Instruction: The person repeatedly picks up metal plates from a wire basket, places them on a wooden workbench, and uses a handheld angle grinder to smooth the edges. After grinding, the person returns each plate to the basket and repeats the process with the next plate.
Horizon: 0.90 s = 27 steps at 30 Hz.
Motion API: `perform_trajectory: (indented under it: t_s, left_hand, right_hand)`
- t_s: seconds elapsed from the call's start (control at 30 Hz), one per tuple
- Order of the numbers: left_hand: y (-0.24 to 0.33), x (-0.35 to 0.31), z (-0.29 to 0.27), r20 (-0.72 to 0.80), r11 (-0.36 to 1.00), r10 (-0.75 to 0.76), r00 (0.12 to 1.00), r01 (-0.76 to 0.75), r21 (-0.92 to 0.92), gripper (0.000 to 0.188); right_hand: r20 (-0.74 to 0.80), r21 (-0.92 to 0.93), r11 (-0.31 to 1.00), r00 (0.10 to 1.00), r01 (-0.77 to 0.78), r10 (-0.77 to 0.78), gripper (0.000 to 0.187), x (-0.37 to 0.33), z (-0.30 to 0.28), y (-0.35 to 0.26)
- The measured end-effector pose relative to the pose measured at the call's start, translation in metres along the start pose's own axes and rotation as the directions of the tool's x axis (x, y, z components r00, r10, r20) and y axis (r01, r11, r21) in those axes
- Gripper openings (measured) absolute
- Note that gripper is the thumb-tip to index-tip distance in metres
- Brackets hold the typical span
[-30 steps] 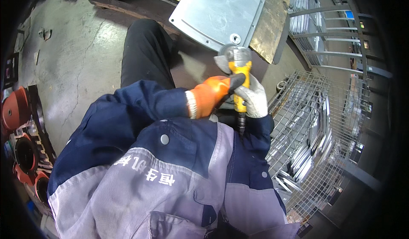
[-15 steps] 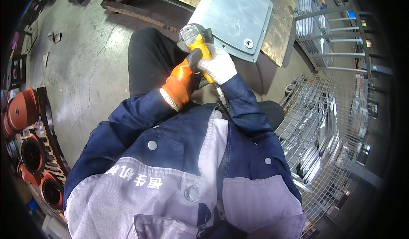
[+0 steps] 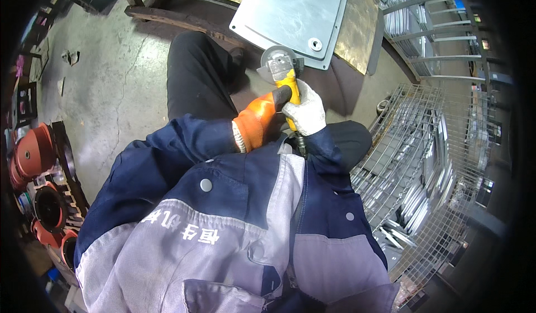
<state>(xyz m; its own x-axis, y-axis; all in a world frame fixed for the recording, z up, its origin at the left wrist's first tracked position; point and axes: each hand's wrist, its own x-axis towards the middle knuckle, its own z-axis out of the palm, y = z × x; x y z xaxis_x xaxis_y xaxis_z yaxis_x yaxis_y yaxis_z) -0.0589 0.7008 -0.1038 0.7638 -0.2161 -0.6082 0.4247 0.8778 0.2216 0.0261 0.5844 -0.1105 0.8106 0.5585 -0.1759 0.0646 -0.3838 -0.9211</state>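
Note:
A yellow angle grinder (image 3: 287, 81) with a grey head and a round disc is held in front of my chest, its disc end pointing away from me. My left hand (image 3: 259, 117), in an orange glove with a dark fingertip area, closes on the grinder's body from the left. In a white glove, my right hand (image 3: 306, 110) wraps the handle from the right. A hose with a metal fitting (image 3: 301, 144) leaves the handle's near end. Just beyond the disc lies a grey metal panel (image 3: 296, 17) with a round hole near its corner.
The panel rests on a worn wooden table (image 3: 363, 25). Wire mesh baskets (image 3: 402, 140) holding metal strips stand at the right, below a metal rack (image 3: 441, 31) with stacked sheets. Reddish round parts (image 3: 34, 151) sit by a pallet at the left.
Both hands and the grinder have come nearer my body and slightly right, away from the panel. The grinder has turned, so its disc shows more fully.

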Motion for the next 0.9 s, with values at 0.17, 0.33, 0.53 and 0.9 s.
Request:
perform_trajectory:
  t_s: [0.17,0.33,0.53,0.9]
  left_hand:
    - [-0.017,0.020,0.010,0.079,0.997,-0.056,0.995,0.052,0.059,0.045]
    - [-0.031,0.036,0.035,0.069,0.981,-0.070,0.995,0.056,0.187,0.043]
    - [-0.046,0.105,0.050,0.230,0.942,-0.136,0.964,0.054,0.330,0.032]
    - [0.009,0.132,0.026,0.321,0.271,0.582,0.747,-0.550,0.790,0.043]
  right_hand:
    - [-0.052,-0.027,0.998,0.998,-0.049,0.047,0.054,-0.019,-0.025,0.010]
    - [-0.157,0.067,0.997,0.987,-0.027,0.037,0.046,-0.029,-0.051,0.034]
    - [-0.286,0.358,0.934,0.952,0.002,0.107,0.038,-0.031,-0.107,0.074]
    - [-0.189,0.814,0.581,0.945,-0.002,0.267,0.050,-0.077,-0.137,0.154]
